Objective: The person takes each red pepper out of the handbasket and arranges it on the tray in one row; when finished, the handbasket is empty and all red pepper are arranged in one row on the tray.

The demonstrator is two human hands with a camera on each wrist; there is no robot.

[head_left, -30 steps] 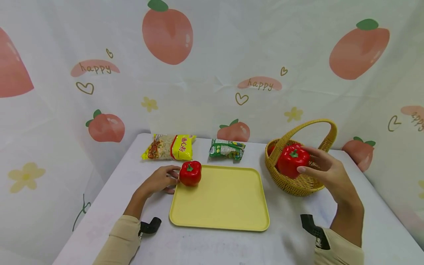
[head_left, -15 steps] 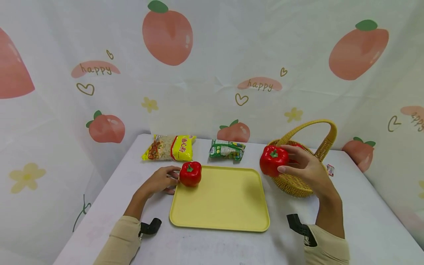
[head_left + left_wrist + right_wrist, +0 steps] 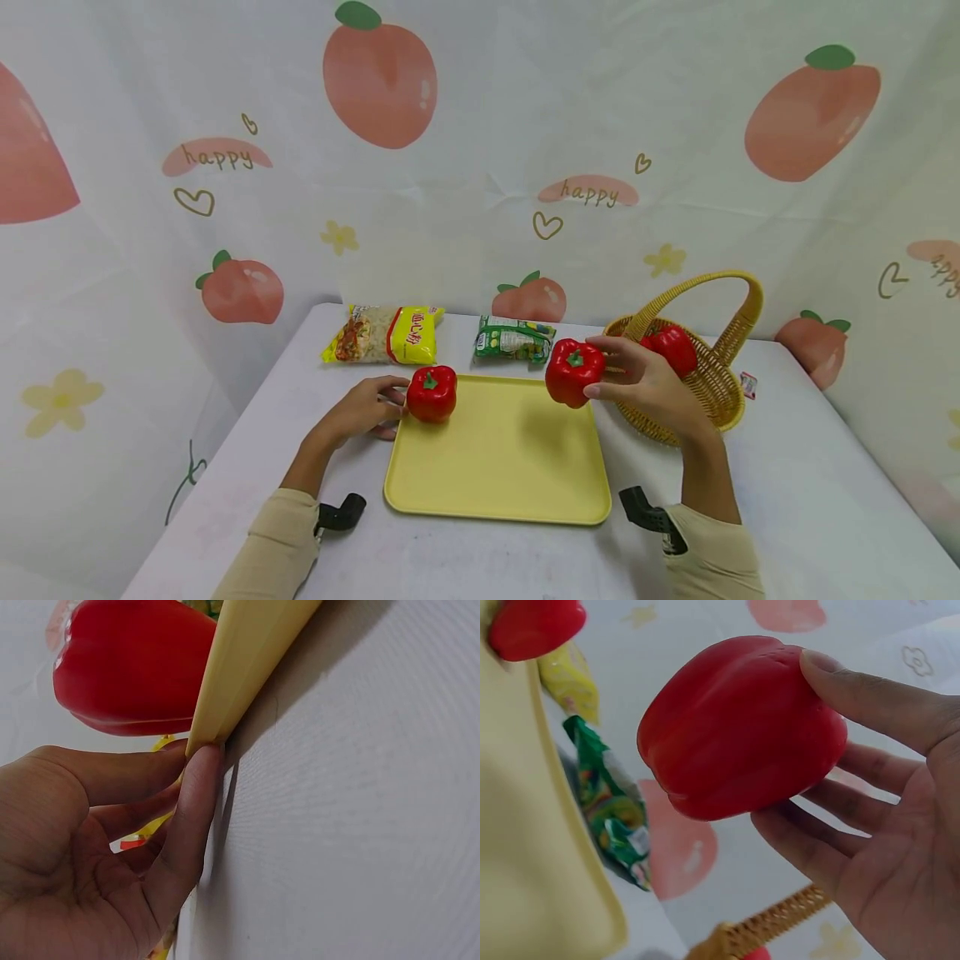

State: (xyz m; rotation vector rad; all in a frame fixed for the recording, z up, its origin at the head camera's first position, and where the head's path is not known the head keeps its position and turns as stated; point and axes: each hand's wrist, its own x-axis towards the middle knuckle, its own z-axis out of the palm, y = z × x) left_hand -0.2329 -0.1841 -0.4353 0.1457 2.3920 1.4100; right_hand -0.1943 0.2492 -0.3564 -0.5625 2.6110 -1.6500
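Note:
The right hand (image 3: pixel 647 385) grips a red bell pepper (image 3: pixel 574 372) above the right back part of the yellow tray (image 3: pixel 501 450). In the right wrist view, thumb and fingertips press the sides of that pepper (image 3: pixel 739 727), which is in the air. At the tray's left edge, the left hand (image 3: pixel 363 410) pinches the rim between thumb and fingers, as the left wrist view shows with the hand (image 3: pixel 112 840) on the rim (image 3: pixel 232 667). Another red pepper (image 3: pixel 431 394) sits on the tray's back left corner, beside the left fingers.
A wicker basket (image 3: pixel 720 400) with a raised handle stands on the right, a red pepper (image 3: pixel 675 349) inside. Behind the tray lie a yellow noodle bag (image 3: pixel 384 334) and a green packet (image 3: pixel 513 339). A small wrapped item (image 3: pixel 748 385) lies right of the basket.
The right hand has carried its pepper leftward, from over the basket to over the tray. The pepper inside the basket has come into fuller view. The left hand has stayed in place.

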